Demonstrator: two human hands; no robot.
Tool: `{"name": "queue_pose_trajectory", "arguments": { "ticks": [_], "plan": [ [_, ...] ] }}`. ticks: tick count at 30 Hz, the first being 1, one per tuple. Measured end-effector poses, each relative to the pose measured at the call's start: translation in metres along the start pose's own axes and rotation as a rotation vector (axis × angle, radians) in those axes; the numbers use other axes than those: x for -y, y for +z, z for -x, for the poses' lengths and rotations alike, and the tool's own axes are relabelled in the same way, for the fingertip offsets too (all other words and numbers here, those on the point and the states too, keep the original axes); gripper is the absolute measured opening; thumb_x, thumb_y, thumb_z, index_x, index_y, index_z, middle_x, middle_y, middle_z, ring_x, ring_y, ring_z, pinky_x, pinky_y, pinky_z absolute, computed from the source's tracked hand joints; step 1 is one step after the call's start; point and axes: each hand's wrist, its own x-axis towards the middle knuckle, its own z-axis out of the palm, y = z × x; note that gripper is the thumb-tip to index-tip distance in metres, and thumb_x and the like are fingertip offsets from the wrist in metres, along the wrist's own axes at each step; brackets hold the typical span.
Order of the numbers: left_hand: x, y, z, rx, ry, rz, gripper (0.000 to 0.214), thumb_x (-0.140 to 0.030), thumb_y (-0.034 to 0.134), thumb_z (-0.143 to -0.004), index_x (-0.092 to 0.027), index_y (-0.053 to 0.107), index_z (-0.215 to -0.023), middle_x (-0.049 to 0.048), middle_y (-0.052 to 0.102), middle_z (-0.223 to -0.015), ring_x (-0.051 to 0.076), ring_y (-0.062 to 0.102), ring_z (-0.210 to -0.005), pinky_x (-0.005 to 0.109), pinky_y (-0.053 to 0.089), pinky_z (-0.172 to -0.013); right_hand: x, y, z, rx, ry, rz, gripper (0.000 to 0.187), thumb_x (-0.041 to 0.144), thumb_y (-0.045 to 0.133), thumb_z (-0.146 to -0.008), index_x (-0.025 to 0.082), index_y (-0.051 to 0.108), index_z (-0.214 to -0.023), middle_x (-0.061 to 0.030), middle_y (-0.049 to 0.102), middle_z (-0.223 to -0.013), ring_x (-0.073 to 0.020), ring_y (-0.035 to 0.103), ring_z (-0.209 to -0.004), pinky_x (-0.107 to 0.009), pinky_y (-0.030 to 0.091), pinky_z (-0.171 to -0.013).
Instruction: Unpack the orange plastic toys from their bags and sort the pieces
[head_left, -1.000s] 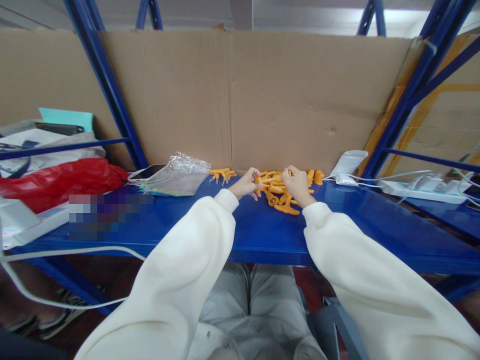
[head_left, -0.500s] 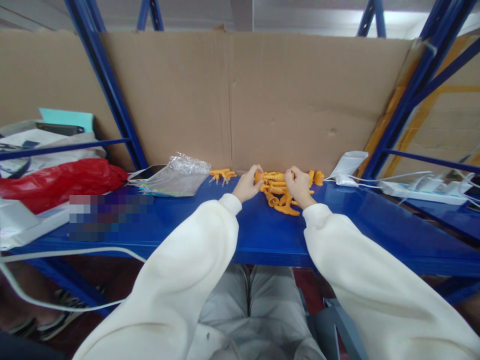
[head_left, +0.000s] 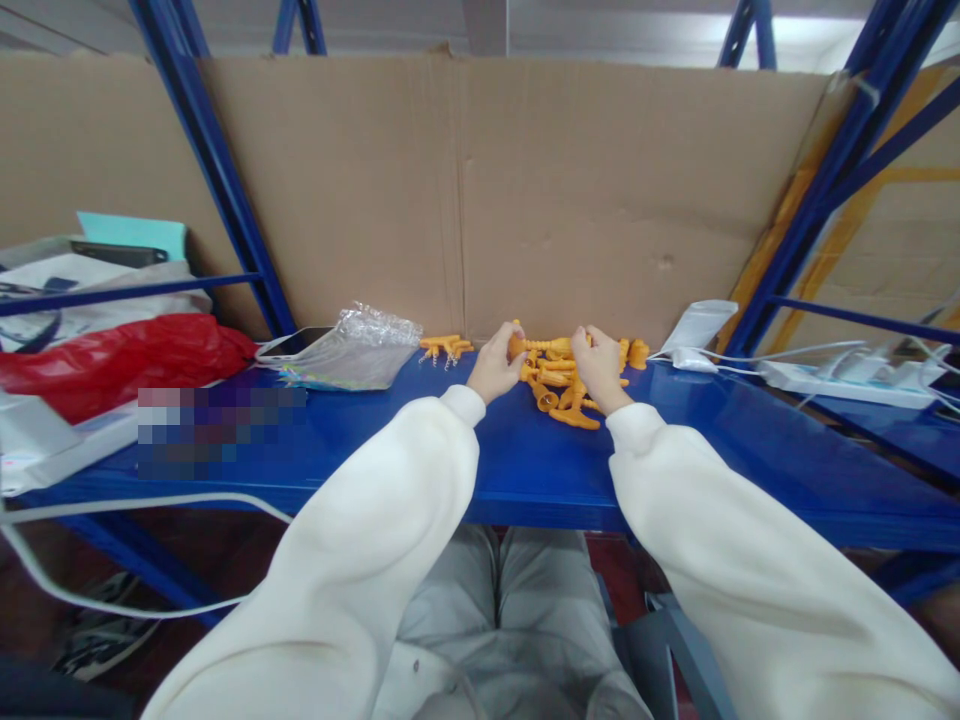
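Observation:
At the back of the blue table, my left hand [head_left: 495, 364] is closed round a rounded orange plastic piece [head_left: 517, 347], whose tip pokes up above the fingers. To its right, my right hand [head_left: 598, 364] has its fingers curled at the end of a ribbed orange plastic piece [head_left: 551, 346] that runs between the two hands; the fingers hide that end. Below and between the hands lies a heap of orange plastic parts, with a ring-shaped part [head_left: 546, 400] and a curved part [head_left: 575, 418] nearest me. A small orange part [head_left: 638, 353] stands right of the right hand.
Orange parts with metal screws or springs [head_left: 446, 346] lie left of the hands, beside a clear plastic bag [head_left: 367, 355]. A cardboard sheet [head_left: 570, 200] rises behind the blue table [head_left: 540, 490]. White chargers and a power strip [head_left: 847, 382] are at right, a red bag [head_left: 127, 360] at left.
The left hand has risen slightly, and the rounded orange piece in it now tips up more. The right hand has shifted very little; the heap lies as before.

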Motion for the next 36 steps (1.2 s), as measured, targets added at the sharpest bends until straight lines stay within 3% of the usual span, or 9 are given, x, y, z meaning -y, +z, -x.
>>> {"name": "queue_pose_trajectory", "arguments": {
  "ticks": [6,11,15,24,27,31,36],
  "plan": [
    [-0.005,-0.002,-0.003,0.078,-0.144,0.150,0.026,-0.009,0.060,-0.080,-0.023,0.044,-0.096,-0.0065,0.049,-0.070,0.007,0.050,-0.053,0.019,0.044,-0.055,0.006,-0.004,-0.003,-0.005,-0.012,0.042,0.034,0.029,0.045,-0.087,0.025,0.031,-0.056,0.0054,0.031,-0.046,-0.0131,0.032,-0.051,-0.030,0.025,-0.056],
    [-0.002,-0.003,-0.007,0.177,-0.266,0.316,0.032,-0.015,0.066,-0.080,-0.024,0.041,-0.097,-0.0062,0.052,-0.074,0.005,0.049,-0.044,0.018,0.042,-0.042,0.006,-0.005,-0.004,0.031,-0.023,0.105,0.034,0.025,0.046,-0.088,0.026,0.032,-0.057,0.0031,0.038,-0.049,-0.0147,0.038,-0.052,-0.030,0.025,-0.058],
    [0.000,-0.008,-0.010,0.234,-0.311,0.411,0.036,-0.014,0.069,-0.078,-0.024,0.040,-0.096,-0.0047,0.055,-0.081,0.005,0.055,-0.046,0.017,0.044,-0.040,0.005,-0.006,-0.003,0.051,-0.085,0.160,0.032,0.026,0.046,-0.089,0.026,0.033,-0.060,0.0020,0.040,-0.050,-0.0156,0.040,-0.053,-0.030,0.024,-0.058],
    [0.000,-0.023,-0.009,0.461,-0.443,0.542,0.039,-0.011,0.070,-0.076,-0.022,0.036,-0.092,-0.0085,0.055,-0.074,0.011,0.064,-0.048,0.017,0.047,-0.042,0.001,-0.005,-0.001,0.126,-0.182,0.235,0.027,0.033,0.047,-0.087,0.025,0.036,-0.063,0.0014,0.041,-0.052,-0.0162,0.043,-0.053,-0.030,0.021,-0.058],
    [0.003,-0.018,-0.006,0.405,-0.401,0.475,0.035,-0.012,0.067,-0.078,-0.022,0.038,-0.094,-0.0080,0.055,-0.076,0.008,0.061,-0.047,0.017,0.047,-0.044,-0.003,-0.005,0.001,0.146,-0.156,0.212,0.027,0.034,0.046,-0.087,0.025,0.037,-0.063,0.0018,0.041,-0.053,-0.0160,0.042,-0.053,-0.030,0.022,-0.059],
    [0.010,-0.011,-0.002,0.230,-0.261,0.187,0.031,-0.009,0.062,-0.080,-0.021,0.043,-0.100,-0.0048,0.058,-0.081,0.006,0.057,-0.050,0.021,0.049,-0.053,-0.013,0.000,0.003,0.188,-0.077,0.021,0.027,0.039,0.048,-0.088,0.024,0.044,-0.066,0.0030,0.042,-0.055,-0.0145,0.041,-0.055,-0.028,0.026,-0.058],
    [0.014,-0.014,-0.001,0.071,-0.086,-0.070,0.036,-0.008,0.061,-0.078,-0.020,0.047,-0.109,0.0048,0.066,-0.102,0.018,0.068,-0.090,0.032,0.054,-0.084,-0.018,0.010,0.004,0.347,0.170,-0.402,0.049,0.068,0.056,-0.081,0.023,0.043,-0.066,0.0041,0.044,-0.054,-0.0116,0.040,-0.051,-0.026,0.030,-0.048]
  ]
}}
